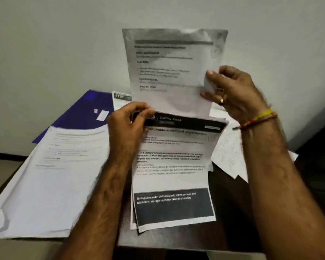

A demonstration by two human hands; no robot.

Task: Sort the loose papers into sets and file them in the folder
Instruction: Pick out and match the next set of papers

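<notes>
Papers are spread over a small dark tabletop [229, 212] set against a pale wall, with sheets overhanging its left and right edges. Blue folder [79, 113] lies flat at far left, flap shut, contents unclear, partly under the left stack [51, 175]. Left hand [128, 126] pinches the top edge of the "Dining Area" stack [174, 175], long axis running away from the person. Right hand [234, 94] grips one sheet [169, 72] upright, text facing the camera. Hands apart.

Both forearms reach forward, left hand [128, 119] and right hand [232, 91] with fingers curled, pinching.
</notes>
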